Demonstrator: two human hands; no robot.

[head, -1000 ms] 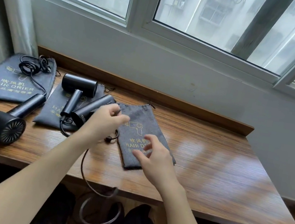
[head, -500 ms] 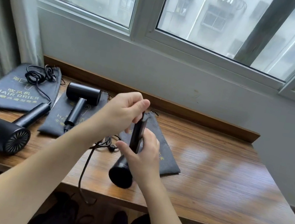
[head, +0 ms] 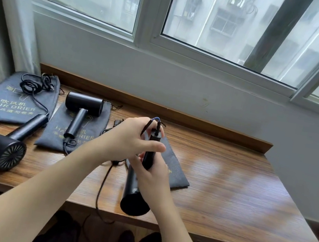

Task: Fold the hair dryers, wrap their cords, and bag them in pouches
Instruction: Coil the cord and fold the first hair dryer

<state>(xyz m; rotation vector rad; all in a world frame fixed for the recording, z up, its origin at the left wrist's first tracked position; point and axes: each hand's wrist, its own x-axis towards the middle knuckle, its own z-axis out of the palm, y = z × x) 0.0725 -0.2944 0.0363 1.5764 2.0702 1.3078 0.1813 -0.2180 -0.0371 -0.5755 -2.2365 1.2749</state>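
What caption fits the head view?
Both hands fold a black hair dryer above its pouch.

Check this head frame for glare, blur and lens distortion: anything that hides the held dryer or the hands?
Head view: daylight from the window leaves pale glare patches on the table, right of the work; wide-angle bending shows in the slanted window frames; the left hand, right hand and held hair dryer look slightly soft but readable; its black body shows little detail.
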